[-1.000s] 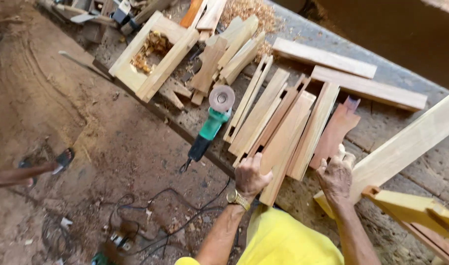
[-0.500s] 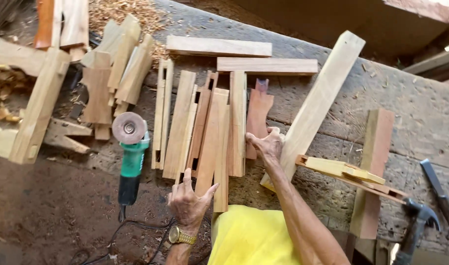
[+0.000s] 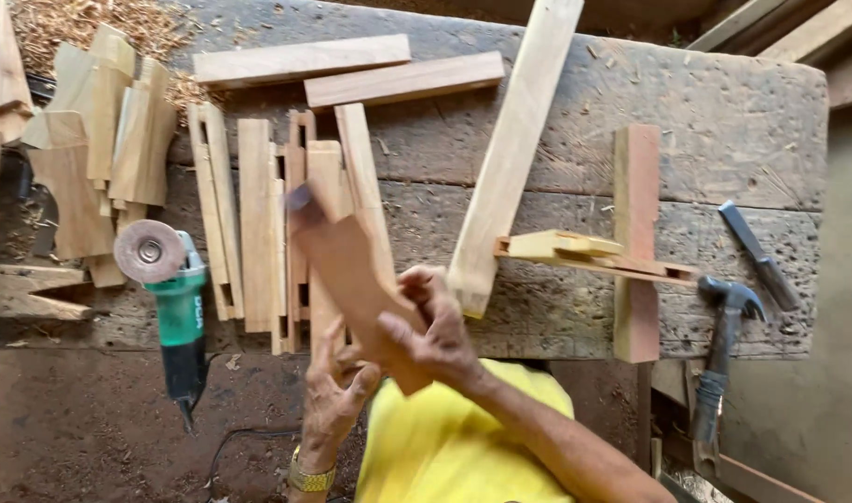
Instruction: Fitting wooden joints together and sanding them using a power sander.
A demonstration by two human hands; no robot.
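My right hand (image 3: 437,328) grips the lower end of a reddish-brown shaped wooden piece (image 3: 337,256) and holds it lifted above the workbench (image 3: 724,121). My left hand (image 3: 337,391) is just below it, fingers spread, touching the piece's underside near the bench's front edge. Under the lifted piece lie several pale wooden slats (image 3: 256,219) side by side. A long pale plank (image 3: 514,149) leans diagonally just to the right of my right hand.
A green angle grinder (image 3: 170,298) with a sanding disc lies left of the slats, its cord on the dirt floor. A hammer (image 3: 724,335) and chisel (image 3: 759,256) lie at the right. A small wooden assembly (image 3: 593,253) crosses an upright board. More wood offcuts are stacked at far left.
My right hand has picked the reddish shaped piece up off the bench and brought it toward me. My left hand has risen to meet it. The view has shifted right and closer.
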